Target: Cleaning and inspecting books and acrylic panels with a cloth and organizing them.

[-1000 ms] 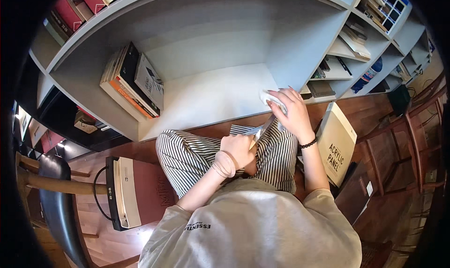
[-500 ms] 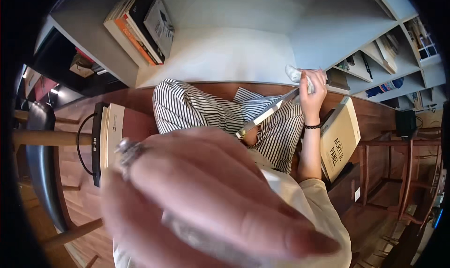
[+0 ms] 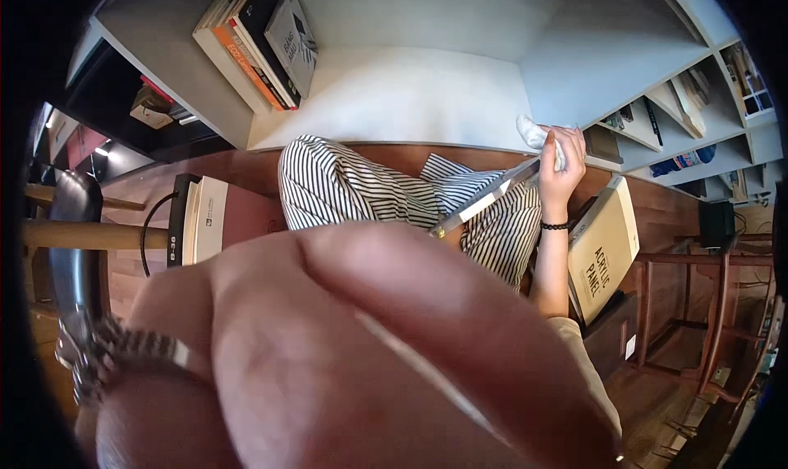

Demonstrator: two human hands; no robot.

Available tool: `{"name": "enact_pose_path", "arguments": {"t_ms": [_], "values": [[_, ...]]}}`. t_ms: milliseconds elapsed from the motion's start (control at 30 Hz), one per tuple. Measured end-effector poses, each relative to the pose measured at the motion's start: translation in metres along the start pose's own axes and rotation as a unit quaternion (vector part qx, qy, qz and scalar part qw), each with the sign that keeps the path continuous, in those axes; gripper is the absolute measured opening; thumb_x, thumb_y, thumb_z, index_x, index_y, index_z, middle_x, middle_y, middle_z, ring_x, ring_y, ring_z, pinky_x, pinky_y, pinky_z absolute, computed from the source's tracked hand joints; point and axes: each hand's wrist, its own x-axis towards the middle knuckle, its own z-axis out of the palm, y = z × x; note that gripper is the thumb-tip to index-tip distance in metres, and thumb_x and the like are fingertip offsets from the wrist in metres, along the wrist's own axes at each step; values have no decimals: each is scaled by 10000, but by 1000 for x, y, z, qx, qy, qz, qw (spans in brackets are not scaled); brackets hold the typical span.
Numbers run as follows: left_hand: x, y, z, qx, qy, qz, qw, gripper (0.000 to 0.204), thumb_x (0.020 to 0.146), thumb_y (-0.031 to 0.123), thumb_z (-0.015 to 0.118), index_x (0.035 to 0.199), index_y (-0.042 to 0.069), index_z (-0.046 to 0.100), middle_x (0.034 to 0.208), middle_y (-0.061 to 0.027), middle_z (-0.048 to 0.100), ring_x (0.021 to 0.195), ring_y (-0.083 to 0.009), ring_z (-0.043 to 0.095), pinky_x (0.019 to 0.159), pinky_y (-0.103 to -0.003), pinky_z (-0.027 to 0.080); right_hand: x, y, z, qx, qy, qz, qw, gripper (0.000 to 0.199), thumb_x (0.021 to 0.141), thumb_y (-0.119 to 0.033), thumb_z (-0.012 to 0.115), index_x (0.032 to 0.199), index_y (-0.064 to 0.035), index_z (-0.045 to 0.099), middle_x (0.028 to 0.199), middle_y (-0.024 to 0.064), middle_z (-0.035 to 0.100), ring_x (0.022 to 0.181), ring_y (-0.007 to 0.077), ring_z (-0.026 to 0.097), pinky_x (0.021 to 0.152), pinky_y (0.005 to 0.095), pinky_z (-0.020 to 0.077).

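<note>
Pale shelving [image 3: 427,83]; lap [image 3: 341,182] partly behind large, blurry hand [image 3: 295,338].

We find the pale shelf [image 3: 410,96] brightly lit; below the shelf, a close hand [image 3: 304,346] blurs, partly shadowed; beyond the shelf, edges bend into black.

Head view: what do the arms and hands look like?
The right hand has a dark beaded bracelet at the wrist, then a bare forearm up to a short beige sleeve. The big blurry hand up close wears a chunky, partly silvery band; I can't tell whose hand.
</note>
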Motion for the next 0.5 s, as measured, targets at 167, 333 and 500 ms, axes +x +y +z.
{"name": "enact_pose_path", "arguments": {"t_ms": [167, 333, 500], "values": [[21, -5, -26, 26, -50, 45, 997, 319, 752, 232, 752, 1015, 90, 642, 938, -64, 684, 824, -166, 657, 751, -324, 525, 0, -3, 0, 13, 4, 18, 1000, 76, 803, -32, 598, 860, 1, 635, 854, 111, 638, 889, 294, 585, 989, 460, 374], [52, -8, -46, 47, -94, 105, 989, 344, 731, 231, 768, 1021, 98, 640, 937, -54, 683, 820, -155, 654, 750, -312, 523, -4, -10, -6, 13, 5, 28, 1000, 92, 824, -49, 576, 857, 6, 642, 853, 122, 635, 896, 292, 587, 994, 458, 370], [63, -13, -45, 47, -93, 135, 985, 369, 710, 231, 784, 1026, 107, 637, 936, -43, 681, 815, -145, 652, 749, -301, 522, 0, -6, -2, 8, 6, 32, 999, 72, 807, -44, 588, 840, -1, 635, 850, 119, 630, 885, 294, 584, 984, 461, 375]]}}
